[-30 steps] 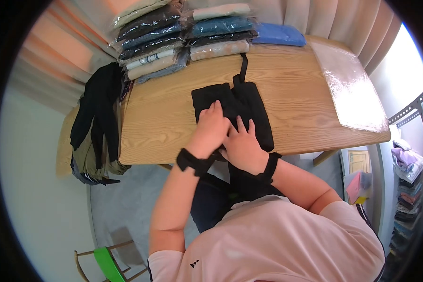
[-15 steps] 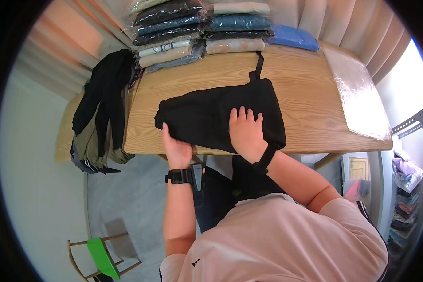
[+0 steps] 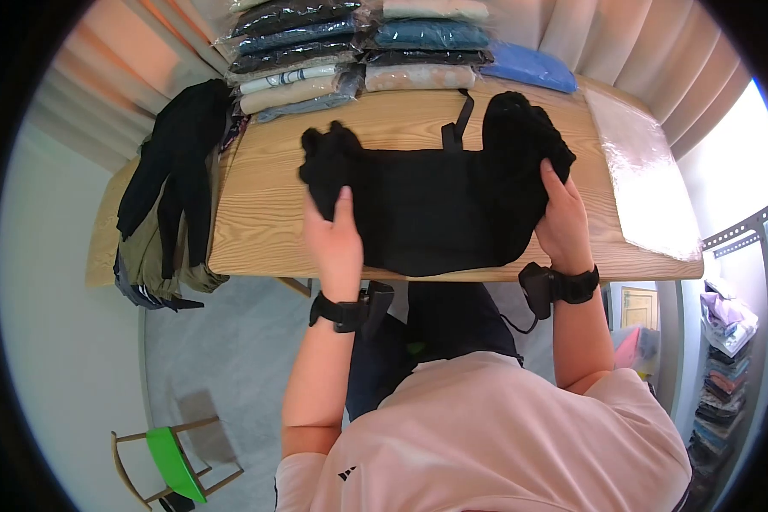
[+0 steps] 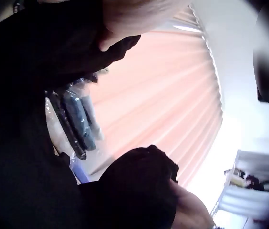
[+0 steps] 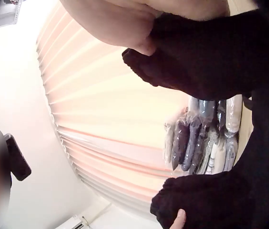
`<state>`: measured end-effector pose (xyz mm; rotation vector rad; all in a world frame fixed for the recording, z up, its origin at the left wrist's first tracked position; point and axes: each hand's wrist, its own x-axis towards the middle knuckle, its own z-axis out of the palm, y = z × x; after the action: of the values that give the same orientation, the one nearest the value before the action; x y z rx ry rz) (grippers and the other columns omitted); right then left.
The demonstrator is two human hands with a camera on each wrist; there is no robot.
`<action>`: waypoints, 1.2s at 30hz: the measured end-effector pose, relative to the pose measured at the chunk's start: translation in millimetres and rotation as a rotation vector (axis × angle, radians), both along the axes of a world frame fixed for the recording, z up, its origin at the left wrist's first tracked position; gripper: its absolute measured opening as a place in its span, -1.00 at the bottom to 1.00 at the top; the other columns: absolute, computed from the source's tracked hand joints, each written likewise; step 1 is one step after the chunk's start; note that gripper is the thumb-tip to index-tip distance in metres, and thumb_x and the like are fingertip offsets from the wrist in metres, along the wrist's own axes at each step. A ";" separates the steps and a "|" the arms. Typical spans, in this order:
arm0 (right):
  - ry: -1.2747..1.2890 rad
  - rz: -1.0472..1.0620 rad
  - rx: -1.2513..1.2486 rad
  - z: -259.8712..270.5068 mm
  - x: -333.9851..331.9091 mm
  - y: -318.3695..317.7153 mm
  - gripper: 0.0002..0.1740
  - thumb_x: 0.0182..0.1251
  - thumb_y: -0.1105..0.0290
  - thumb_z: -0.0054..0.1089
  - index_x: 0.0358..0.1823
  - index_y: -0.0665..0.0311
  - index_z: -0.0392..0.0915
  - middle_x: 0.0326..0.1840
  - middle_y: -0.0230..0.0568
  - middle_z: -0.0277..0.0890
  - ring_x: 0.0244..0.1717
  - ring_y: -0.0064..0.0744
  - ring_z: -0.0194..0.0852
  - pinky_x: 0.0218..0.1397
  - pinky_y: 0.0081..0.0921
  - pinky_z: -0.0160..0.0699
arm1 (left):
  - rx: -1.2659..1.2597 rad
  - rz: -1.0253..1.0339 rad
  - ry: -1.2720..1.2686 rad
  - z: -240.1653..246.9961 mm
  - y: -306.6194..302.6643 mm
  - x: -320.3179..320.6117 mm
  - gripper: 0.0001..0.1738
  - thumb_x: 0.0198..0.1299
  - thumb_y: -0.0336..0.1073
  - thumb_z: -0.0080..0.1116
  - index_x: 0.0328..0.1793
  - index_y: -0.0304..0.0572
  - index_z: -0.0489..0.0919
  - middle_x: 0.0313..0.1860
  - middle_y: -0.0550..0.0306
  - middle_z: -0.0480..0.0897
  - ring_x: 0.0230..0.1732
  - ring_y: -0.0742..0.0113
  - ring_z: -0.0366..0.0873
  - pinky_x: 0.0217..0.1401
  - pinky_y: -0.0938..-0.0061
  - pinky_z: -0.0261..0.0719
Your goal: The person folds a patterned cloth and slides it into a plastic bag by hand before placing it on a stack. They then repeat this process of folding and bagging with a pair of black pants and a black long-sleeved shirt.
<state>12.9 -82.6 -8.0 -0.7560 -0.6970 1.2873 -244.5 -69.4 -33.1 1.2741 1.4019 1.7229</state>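
A black garment (image 3: pixel 435 209) with a black strap (image 3: pixel 461 119) is held up over the wooden table (image 3: pixel 264 230), stretched between both hands. My left hand (image 3: pixel 337 235) grips its bunched left end (image 3: pixel 328 162), and my right hand (image 3: pixel 559 213) grips its bunched right end (image 3: pixel 520 128). In the left wrist view the left hand (image 4: pixel 139 19) clutches black cloth (image 4: pixel 25 95), with the other bunched end (image 4: pixel 139 186) across from it. In the right wrist view the right hand (image 5: pixel 125 24) pinches black fabric (image 5: pixel 206 52).
Stacks of bagged folded clothes (image 3: pixel 333 51) line the table's far edge, with a blue one (image 3: pixel 529 68) beside them. A clear plastic bag (image 3: pixel 644 171) lies at the right end. Dark and olive clothes (image 3: pixel 166 196) hang over the left end. A green chair (image 3: pixel 175 456) stands on the floor.
The garment lay flat with both hands pressing on it; it was then spread leftward. Now both hands have moved apart, taken hold of its ends and lifted it.
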 end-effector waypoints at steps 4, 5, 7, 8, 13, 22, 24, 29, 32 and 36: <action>0.006 -0.071 0.025 -7.7 14.4 -4.8 -0.57 0.52 0.33 -0.10 0.32 0.38 0.30 0.30 -0.22 0.38 0.27 -0.40 0.35 0.30 -0.50 0.36 | 0.071 -0.182 0.559 4.2 -9.6 37.7 -0.41 0.15 -0.50 0.13 0.36 -0.31 0.32 0.26 -0.19 0.47 0.27 -0.14 0.42 0.27 0.27 0.40; -0.010 -0.081 0.036 -10.4 17.5 -5.4 -0.58 0.52 0.35 -0.11 0.32 0.35 0.30 0.29 -0.24 0.38 0.26 -0.43 0.35 0.28 -0.52 0.36 | 0.076 -0.299 0.695 -5.7 -9.5 39.5 -0.35 0.08 -0.53 0.14 0.38 -0.28 0.30 0.29 -0.17 0.44 0.30 -0.14 0.38 0.30 0.23 0.38; -0.007 -0.091 0.033 -10.6 19.8 -6.8 -0.57 0.52 0.35 -0.10 0.33 0.35 0.30 0.30 -0.24 0.38 0.27 -0.43 0.34 0.29 -0.52 0.35 | 0.040 -0.507 0.981 -23.5 -9.6 43.0 -0.23 -0.06 -0.64 0.12 0.40 -0.22 0.29 0.35 -0.12 0.39 0.37 -0.08 0.31 0.37 0.23 0.35; -0.003 -0.102 0.030 -10.5 20.6 -7.4 -0.57 0.52 0.34 -0.10 0.33 0.35 0.29 0.30 -0.24 0.38 0.28 -0.43 0.33 0.30 -0.52 0.34 | 0.039 -0.508 0.981 -31.1 -10.3 43.0 -0.23 -0.06 -0.64 0.12 0.40 -0.22 0.29 0.35 -0.12 0.39 0.37 -0.08 0.31 0.37 0.23 0.35; -0.068 -0.115 0.056 -15.1 23.4 -6.1 -0.55 0.53 0.33 -0.11 0.33 0.42 0.29 0.33 -0.19 0.35 0.29 -0.38 0.34 0.33 -0.50 0.33 | 0.058 -0.453 0.826 -19.2 -11.3 46.5 -0.26 -0.02 -0.72 0.03 0.40 -0.24 0.30 0.35 -0.12 0.39 0.40 -0.09 0.26 0.39 0.25 0.32; -0.130 -0.149 0.069 -11.4 12.5 -6.9 -0.56 0.53 0.32 -0.11 0.34 0.38 0.29 0.30 -0.25 0.37 0.28 -0.43 0.31 0.34 -0.54 0.24 | 0.034 -0.556 1.164 -31.1 -21.2 56.0 -0.15 0.04 -0.63 0.08 0.50 0.11 0.21 0.50 -0.11 0.16 0.48 -0.19 0.11 0.42 0.04 0.23; -0.214 -0.200 0.073 -7.4 5.8 -9.0 -0.55 0.53 0.31 -0.12 0.34 0.39 0.29 0.29 -0.23 0.38 0.27 -0.41 0.33 0.33 -0.54 0.26 | 0.016 -0.569 1.169 -34.5 -20.7 54.2 -0.12 0.04 -0.61 0.10 0.52 0.18 0.16 0.54 -0.07 0.09 0.50 -0.17 0.07 0.41 -0.04 0.21; -0.881 -0.395 0.069 18.0 -45.7 -13.5 -0.56 0.44 0.32 -0.01 0.26 0.38 0.29 0.16 0.15 0.42 0.13 0.10 0.41 0.16 -0.28 0.37 | 0.066 -0.530 1.209 -35.4 -25.3 56.0 -0.31 0.11 -0.51 0.06 0.43 0.07 0.31 0.47 -0.08 0.20 0.47 -0.10 0.13 0.41 -0.06 0.17; -1.471 -0.130 0.281 -17.9 -77.3 -2.7 -0.50 0.36 0.27 0.03 0.30 0.26 0.30 0.40 0.07 0.20 0.45 0.10 0.06 0.39 0.09 0.07 | 0.008 -0.577 1.202 -47.1 -23.6 50.0 -0.48 0.10 -0.47 0.09 0.25 -0.06 0.47 0.34 -0.07 0.36 0.43 -0.05 0.21 0.40 -0.05 0.20; -1.912 0.117 0.320 -41.7 -75.4 0.3 -0.52 0.36 0.26 0.00 0.30 0.16 0.35 0.49 -0.02 0.07 0.55 0.07 -0.19 0.43 0.31 -0.19 | 0.200 -0.755 1.071 -35.8 -22.4 22.3 -0.59 0.11 -0.31 0.19 0.10 -0.25 0.53 0.08 -0.07 0.54 0.20 0.08 0.46 0.28 0.12 0.37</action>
<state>-62.6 -82.2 -49.7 -1.5763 -2.3637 0.1188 -222.2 -91.8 -69.0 2.6102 0.9467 0.6316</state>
